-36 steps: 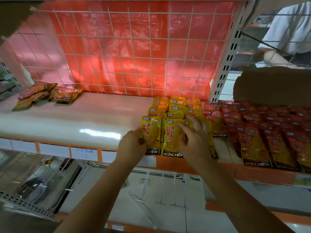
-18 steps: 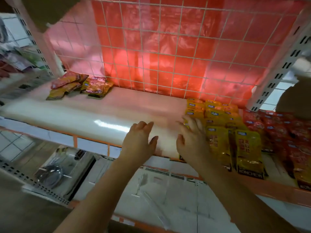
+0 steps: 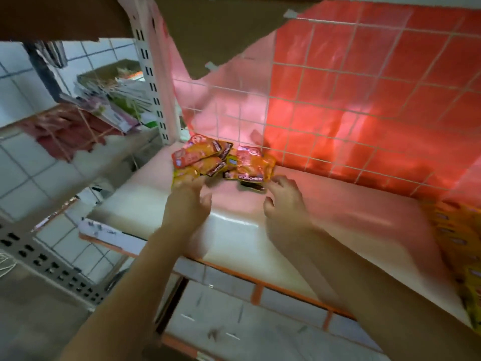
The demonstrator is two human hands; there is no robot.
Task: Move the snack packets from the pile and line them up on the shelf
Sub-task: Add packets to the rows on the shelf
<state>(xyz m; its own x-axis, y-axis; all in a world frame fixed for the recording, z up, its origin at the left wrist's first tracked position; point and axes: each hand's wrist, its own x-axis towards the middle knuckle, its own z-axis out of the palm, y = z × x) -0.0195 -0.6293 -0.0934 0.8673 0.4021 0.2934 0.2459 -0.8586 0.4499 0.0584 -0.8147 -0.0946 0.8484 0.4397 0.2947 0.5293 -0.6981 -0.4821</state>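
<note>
A loose pile of orange and yellow snack packets (image 3: pixel 221 162) lies at the back left of the white shelf (image 3: pixel 325 230), against the red mesh back wall. My left hand (image 3: pixel 188 204) reaches the pile's near left edge, fingertips touching a yellow packet, fingers spread. My right hand (image 3: pixel 285 204) hovers just short of the pile's right side, fingers loosely spread, holding nothing. Rows of lined-up yellow packets (image 3: pixel 458 246) show at the far right edge, blurred.
A white perforated upright post (image 3: pixel 153 82) stands left of the pile. Beyond it, a neighbouring shelf (image 3: pixel 104 105) holds mixed packaged goods. The shelf's front edge carries an orange price strip (image 3: pixel 257 290). A lower shelf (image 3: pixel 234 321) lies beneath.
Both hands left the lined-up yellow packets at the right and moved left and back across the shelf to the pile. The view swung left with them.
</note>
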